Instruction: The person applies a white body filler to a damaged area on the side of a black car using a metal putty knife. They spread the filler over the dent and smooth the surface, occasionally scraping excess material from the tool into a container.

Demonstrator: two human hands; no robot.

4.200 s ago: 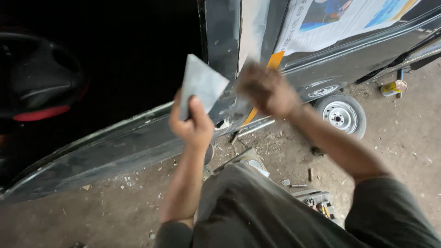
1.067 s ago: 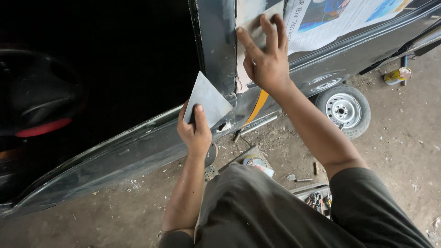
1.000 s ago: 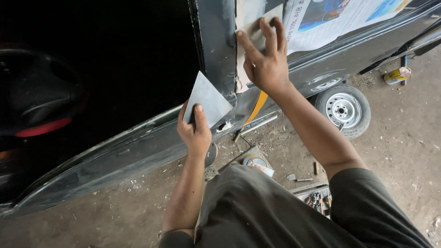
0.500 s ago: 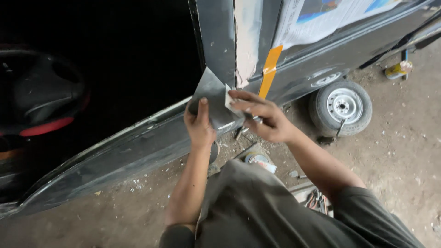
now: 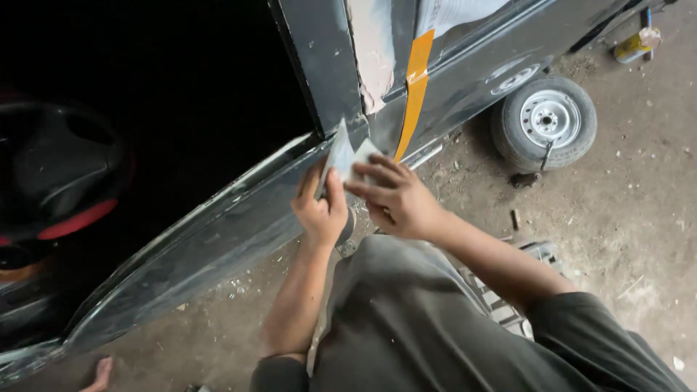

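Two hands at a dark car pillar
Left hand [image 5: 320, 210] grips a grey plate [image 5: 338, 154]; right hand [image 5: 396, 199] fingers pinch a pale scraper [image 5: 364, 155] against it

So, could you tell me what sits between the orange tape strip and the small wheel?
In the head view, only dark car body panel lies between orange tape strip and wheel.

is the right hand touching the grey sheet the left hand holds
Touching: the head view shows the right hand with its fingers on the grey sheet, which the left hand grips.
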